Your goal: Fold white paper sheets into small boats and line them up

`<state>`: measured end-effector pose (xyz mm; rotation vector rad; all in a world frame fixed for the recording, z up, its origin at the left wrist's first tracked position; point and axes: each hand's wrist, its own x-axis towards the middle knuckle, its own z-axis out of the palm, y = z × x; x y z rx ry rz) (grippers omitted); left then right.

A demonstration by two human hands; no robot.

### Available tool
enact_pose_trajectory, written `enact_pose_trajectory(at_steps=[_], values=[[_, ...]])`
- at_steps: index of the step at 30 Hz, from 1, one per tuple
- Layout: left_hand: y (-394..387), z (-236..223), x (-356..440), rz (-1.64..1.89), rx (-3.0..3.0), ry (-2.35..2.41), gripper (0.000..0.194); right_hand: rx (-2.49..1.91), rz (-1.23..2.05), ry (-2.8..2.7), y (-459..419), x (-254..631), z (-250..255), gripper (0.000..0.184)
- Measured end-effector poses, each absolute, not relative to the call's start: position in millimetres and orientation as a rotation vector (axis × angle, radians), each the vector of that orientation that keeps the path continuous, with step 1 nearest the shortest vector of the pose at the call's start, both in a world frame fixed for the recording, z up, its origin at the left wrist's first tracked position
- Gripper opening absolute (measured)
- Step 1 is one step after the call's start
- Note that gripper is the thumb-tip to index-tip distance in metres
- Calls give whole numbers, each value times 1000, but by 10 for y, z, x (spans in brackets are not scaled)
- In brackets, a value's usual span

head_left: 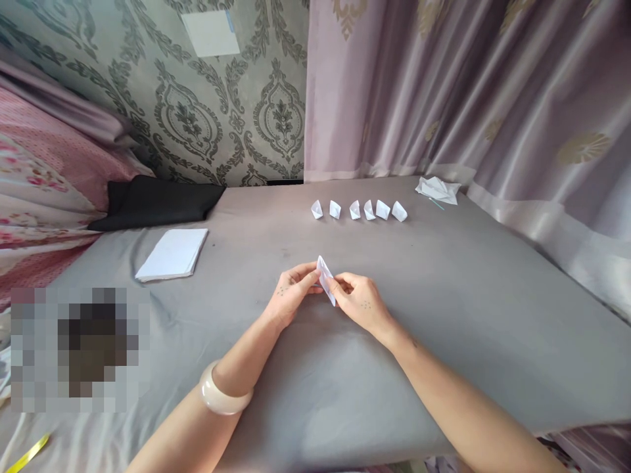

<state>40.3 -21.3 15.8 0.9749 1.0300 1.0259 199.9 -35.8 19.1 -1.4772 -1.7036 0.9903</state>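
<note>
Between my two hands, above the grey cloth surface (305, 374), is a small folded piece of white paper (326, 281), narrow and pointed at both ends. My left hand (294, 292) pinches its left side with thumb and fingers. From the right, my right hand (359, 297) grips its lower edge, thumb pressed on the near face. Some fingertips of both hands are hidden behind the paper. Beyond the hands stands a row of several small folded white paper pieces (355, 210), boat-like in shape. A pale bangle (224, 393) circles my left forearm.
A stack of white paper (173, 255) lies at the left, with a folded black cloth (158, 200) behind it. Crumpled white paper (438, 190) rests at the back right near the curtain (394, 85). A yellow strip (28, 454) lies bottom left, near a blurred-out patch.
</note>
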Motion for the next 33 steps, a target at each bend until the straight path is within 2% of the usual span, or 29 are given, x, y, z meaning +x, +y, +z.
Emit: enact_pose_trajectory(at_steps=[8,16,26,33], values=[[-220,-7,431,1073,1288,1157,30,-1471,797,-1841,-394,1977,166,31],[-213,-66,408,1060,1371,1290,27,-1453,967,-1811,-363,1967,139,16],[-237,-37,446,1053,1385,1365,24,-1521,975,-1797,-342,1949,138,17],[-318,116,503,1031,1524,1467,22,-1519,892,-1848,-317,1948,108,29]])
